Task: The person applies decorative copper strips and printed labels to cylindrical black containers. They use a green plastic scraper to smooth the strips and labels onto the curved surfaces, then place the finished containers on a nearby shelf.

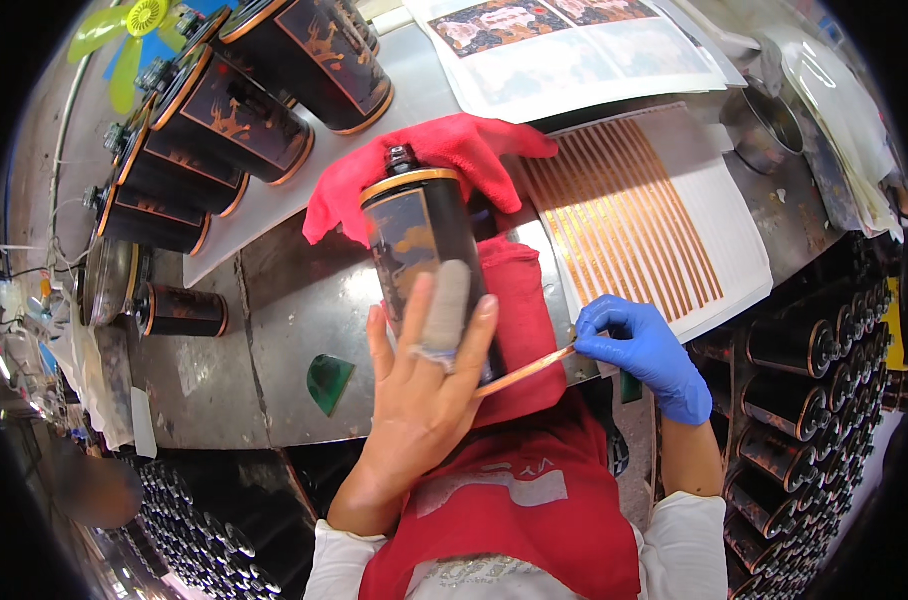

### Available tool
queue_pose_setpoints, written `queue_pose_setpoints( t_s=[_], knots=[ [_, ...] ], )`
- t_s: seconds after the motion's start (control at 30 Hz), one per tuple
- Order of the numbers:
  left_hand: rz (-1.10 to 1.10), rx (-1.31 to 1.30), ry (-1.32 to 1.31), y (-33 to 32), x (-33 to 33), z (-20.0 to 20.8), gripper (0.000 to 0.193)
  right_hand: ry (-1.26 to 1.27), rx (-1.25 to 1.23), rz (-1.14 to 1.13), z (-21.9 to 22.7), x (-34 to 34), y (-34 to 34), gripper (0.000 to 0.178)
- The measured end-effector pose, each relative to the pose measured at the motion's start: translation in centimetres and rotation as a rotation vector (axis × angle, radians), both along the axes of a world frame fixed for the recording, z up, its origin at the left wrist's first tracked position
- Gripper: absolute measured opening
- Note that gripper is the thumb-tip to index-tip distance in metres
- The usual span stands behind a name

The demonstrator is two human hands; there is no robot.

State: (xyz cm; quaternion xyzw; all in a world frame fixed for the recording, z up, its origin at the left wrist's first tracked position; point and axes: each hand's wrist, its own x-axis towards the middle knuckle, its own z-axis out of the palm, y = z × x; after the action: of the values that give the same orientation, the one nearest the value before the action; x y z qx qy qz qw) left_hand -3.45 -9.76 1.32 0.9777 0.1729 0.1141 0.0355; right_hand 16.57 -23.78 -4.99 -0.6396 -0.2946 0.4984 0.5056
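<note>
A black bottle (449,225) with a gold-rimmed shoulder, a gold picture on its side and a bare threaded neck lies on red cloth, its neck away from me. My left hand (424,380) is bare except for a pale wrap on one finger. It lies over the lower side of the bottle with its fingers spread. My right hand (644,350), in a blue glove, pinches the end of a narrow gold strip (529,372). The strip runs to the base of the bottle, beside my left hand; its far end is partly hidden there.
Red cloths (524,290) lie under and behind the bottle. A sheet of gold strips (634,220) is at right, below printed picture sheets (574,70). Several decorated bottles (239,110) stand at far left. A green scraper (329,383) lies near the table edge; bottle racks (794,410) flank me.
</note>
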Motion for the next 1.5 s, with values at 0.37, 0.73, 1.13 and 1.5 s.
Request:
queue_pose_setpoints(
  t_s=[0.37, 0.73, 1.13, 1.5],
  knots=[
    [0.063, -0.566, -0.463, 2.1, -5.7, -6.7, 0.11, 0.155, 0.15, 0.134, 3.0, -4.4, 2.6, 0.008],
    [0.062, -0.429, -0.321, 1.4, -1.3, -1.8, 0.101, 0.162, 0.051, 0.077, 3.7, -4.2, 2.4, 0.01],
    [0.012, -0.692, -0.423, 2.0, -3.8, -5.5, 0.122, -0.132, 0.068, 0.063, 5.0, -6.6, 3.9, 0.018],
    [0.072, -0.522, -0.348, 0.5, -2.2, -2.8, 0.087, -0.036, -0.026, 0.016, 4.4, -6.2, 3.8, 0.017]
  ],
)
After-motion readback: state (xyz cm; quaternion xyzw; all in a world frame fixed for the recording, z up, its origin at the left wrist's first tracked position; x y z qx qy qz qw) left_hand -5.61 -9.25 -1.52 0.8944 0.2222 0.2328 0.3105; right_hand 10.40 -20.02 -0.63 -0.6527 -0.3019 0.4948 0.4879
